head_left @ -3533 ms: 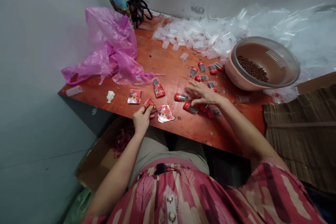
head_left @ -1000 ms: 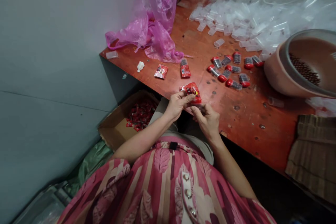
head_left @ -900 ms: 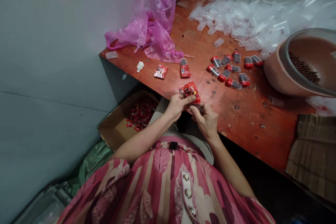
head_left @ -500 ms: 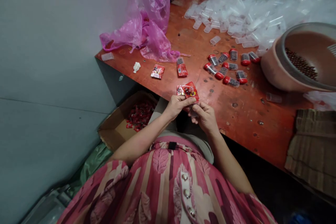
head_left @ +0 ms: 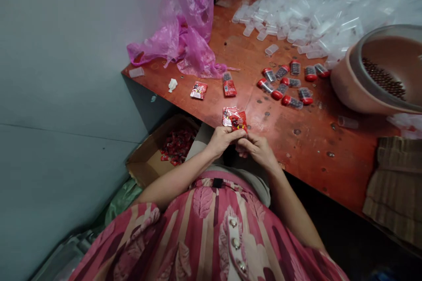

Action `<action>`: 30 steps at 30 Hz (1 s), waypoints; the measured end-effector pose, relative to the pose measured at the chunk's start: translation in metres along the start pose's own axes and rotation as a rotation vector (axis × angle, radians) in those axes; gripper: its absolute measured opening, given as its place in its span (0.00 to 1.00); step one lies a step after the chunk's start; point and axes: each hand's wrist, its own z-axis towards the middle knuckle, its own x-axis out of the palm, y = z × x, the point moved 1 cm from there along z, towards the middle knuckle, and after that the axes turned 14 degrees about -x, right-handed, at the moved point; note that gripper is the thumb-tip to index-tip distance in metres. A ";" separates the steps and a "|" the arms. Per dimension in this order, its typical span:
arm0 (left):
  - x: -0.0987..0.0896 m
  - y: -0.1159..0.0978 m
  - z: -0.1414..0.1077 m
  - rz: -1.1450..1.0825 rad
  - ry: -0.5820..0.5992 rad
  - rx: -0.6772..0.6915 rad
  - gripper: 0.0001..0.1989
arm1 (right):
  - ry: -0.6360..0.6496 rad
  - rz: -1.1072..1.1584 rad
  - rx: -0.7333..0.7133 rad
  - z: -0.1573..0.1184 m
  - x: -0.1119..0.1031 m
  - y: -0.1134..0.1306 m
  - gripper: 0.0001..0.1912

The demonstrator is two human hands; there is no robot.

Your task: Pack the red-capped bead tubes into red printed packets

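My left hand (head_left: 221,139) pinches a small glossy red packet (head_left: 239,121) between thumb and fingers, just off the table's front edge. At the packet's lower edge, the closed fingers of my right hand (head_left: 256,148) grip it too; whatever else they may hold is hidden. Behind the held packet, a second red-and-white packet (head_left: 228,115) lies at the table edge. Further left is another packet (head_left: 199,90). A red packet with a clear, dark-filled tube (head_left: 229,84) sticking out of its top lies beyond my hands.
Several red-capped tubes (head_left: 292,102) of dark beads lie on the red table (head_left: 310,149). Behind them is a heap of clear tubes (head_left: 290,17); a bowl (head_left: 349,79) with brown beads stands right. A pink bag (head_left: 194,48) sits back left. Below is a cardboard box (head_left: 145,164) of red packets.
The held packet has come down slightly and tilted, showing more of the packet behind it. My right fingers have closed further against its lower edge. The view has shifted a little.
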 end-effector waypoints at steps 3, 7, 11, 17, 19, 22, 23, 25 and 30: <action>-0.007 0.002 -0.003 0.229 -0.080 0.061 0.18 | -0.070 -0.344 -0.120 0.009 -0.024 0.016 0.15; -0.005 0.000 -0.011 0.590 -0.064 0.085 0.20 | 0.056 -0.223 -0.209 0.028 -0.035 0.034 0.16; -0.003 0.001 -0.016 0.610 -0.036 0.063 0.18 | 0.052 -0.101 -0.148 0.038 -0.023 0.029 0.18; -0.013 0.002 -0.010 0.175 -0.095 0.033 0.15 | -0.473 -0.091 -0.143 0.012 -0.004 0.014 0.17; -0.011 -0.002 -0.007 -0.049 -0.077 0.026 0.15 | -0.407 0.017 -0.089 -0.002 0.004 0.010 0.18; -0.004 -0.007 -0.003 -0.246 -0.028 0.008 0.15 | -0.304 0.190 0.007 -0.017 0.018 0.002 0.18; -0.002 -0.007 -0.002 -0.282 -0.012 0.006 0.16 | -0.318 0.218 0.019 -0.020 0.022 0.000 0.17; 0.002 -0.005 0.000 -0.340 -0.005 0.012 0.16 | -0.380 0.229 0.017 -0.023 0.027 -0.002 0.15; 0.004 0.000 0.000 -0.385 -0.068 0.048 0.16 | -0.473 0.143 -0.041 -0.023 0.033 0.000 0.14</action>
